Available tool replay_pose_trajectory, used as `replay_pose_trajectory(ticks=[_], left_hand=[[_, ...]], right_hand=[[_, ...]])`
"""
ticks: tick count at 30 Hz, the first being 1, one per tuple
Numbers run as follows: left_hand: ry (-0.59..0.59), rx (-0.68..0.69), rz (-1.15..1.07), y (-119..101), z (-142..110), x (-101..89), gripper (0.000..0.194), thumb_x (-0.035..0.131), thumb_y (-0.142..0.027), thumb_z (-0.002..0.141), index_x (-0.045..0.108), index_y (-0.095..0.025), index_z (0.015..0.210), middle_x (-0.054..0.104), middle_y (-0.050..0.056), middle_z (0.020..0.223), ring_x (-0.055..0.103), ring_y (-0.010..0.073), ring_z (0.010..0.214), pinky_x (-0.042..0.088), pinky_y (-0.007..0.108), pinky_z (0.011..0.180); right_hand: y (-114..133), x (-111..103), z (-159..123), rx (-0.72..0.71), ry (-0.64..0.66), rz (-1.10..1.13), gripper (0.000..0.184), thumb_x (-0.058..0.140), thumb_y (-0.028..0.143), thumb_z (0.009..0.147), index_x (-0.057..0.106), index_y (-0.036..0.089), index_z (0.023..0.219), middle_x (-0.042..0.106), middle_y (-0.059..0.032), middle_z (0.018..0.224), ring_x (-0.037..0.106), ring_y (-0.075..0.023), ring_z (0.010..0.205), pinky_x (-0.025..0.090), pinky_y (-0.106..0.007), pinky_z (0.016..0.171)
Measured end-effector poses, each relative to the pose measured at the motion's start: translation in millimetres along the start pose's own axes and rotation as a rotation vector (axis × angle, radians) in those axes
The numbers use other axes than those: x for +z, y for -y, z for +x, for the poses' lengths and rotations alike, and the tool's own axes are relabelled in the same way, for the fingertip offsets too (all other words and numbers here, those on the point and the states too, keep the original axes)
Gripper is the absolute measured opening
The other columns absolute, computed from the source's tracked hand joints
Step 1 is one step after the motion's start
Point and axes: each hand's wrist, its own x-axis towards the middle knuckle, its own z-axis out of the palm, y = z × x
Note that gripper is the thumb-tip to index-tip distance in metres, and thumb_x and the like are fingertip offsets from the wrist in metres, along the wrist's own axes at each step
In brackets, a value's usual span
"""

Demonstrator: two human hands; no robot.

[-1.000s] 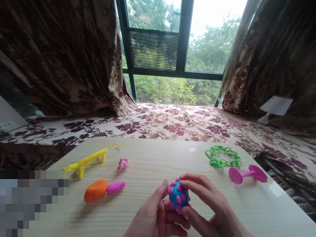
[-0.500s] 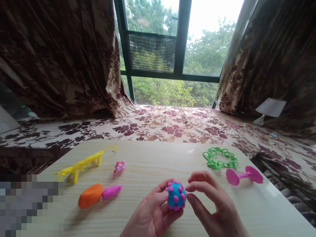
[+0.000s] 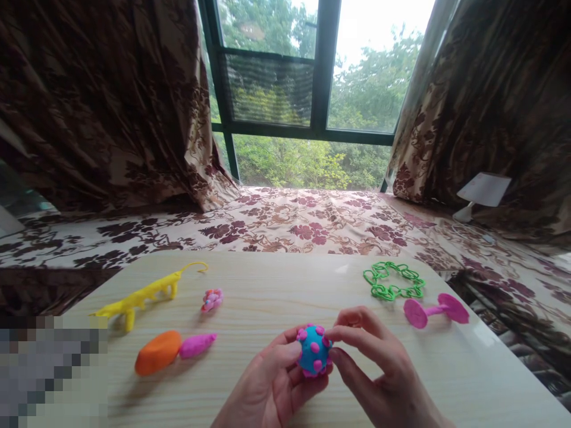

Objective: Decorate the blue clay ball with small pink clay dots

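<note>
As the left hand [image 3: 272,374] is cradling a blue ball [image 3: 306,359] studded with pink knobs [image 3: 314,348], the right hand [image 3: 386,362] is meeting it from the other side, above a pale bench [image 3: 267,285]. The left hand is closing around the ball, its thumb lying against the left side, fingers curling beneath. The right hand is standing partly open, thumb and forefinger slightly parted at the ball's right flank; whether they are pinching a knob, one cannot tell. The step in hand appears to be fingering the knobbed surface, and the next move is probably calling for a steady left-hand hold and a light right-hand touch. Being round, the ball is showing no long axis and is pointing no particular way, while its knobs are jutting outward on every visible side.
</note>
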Motion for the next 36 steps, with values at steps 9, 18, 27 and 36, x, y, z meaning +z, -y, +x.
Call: replay_pose_trajectory(ticks=[9, 18, 27, 36], left_hand=[[0.042, -0.075, 0.047, 2, 7, -8.5, 0.036, 0.057, -0.028, 0.078, 0.053, -0.012, 0.110, 0.066, 0.011, 0.092, 0.063, 0.0171, 0.076, 0.049, 0.034, 0.076], [0.014, -0.042, 0.028, 1, 0, -2.6, 0.031, 0.057, -0.026, 0.078, 0.056, -0.011, 0.105, 0.066, 0.011, 0.092, 0.063, 0.0196, 0.084, 0.045, 0.039, 0.085], [-0.058, 0.091, 0.061, 7, 3, -4.5, 0.041, 0.067, -0.012, 0.067, 0.055, -0.017, 0.106, 0.065, 0.009, 0.101, 0.062, 0.0209, 0.093, 0.044, 0.035, 0.089], [0.019, 0.416, 0.282, 17, 9, -5.3, 0.034, 0.072, -0.015, 0.062, 0.059, -0.021, 0.093, 0.066, 0.004, 0.092, 0.060, 0.0164, 0.085, 0.046, 0.025, 0.077]], right_hand=[[1, -2, 0, -0.014, 0.059, -0.006, 0.026, 0.049, 0.008, 0.081, 0.060, 0.023, 0.099, 0.051, -0.0046, 0.086, 0.054, -0.0145, 0.077, 0.048, -0.026, 0.066], [1, -6, -2, -0.026, 0.075, -0.077, 0.019, 0.050, 0.009, 0.080, 0.059, 0.020, 0.094, 0.053, -0.0053, 0.086, 0.052, -0.0166, 0.080, 0.046, -0.029, 0.069], [5, -6, 3, 0.037, -0.014, -0.056, 0.015, 0.050, 0.012, 0.080, 0.063, 0.019, 0.085, 0.054, -0.0062, 0.086, 0.055, -0.0176, 0.081, 0.048, -0.030, 0.069], [-1, 2, -2, 0.079, -0.037, -0.033, 0.011, 0.056, 0.011, 0.076, 0.060, 0.019, 0.082, 0.052, -0.0053, 0.087, 0.054, -0.0170, 0.082, 0.047, -0.030, 0.072]])
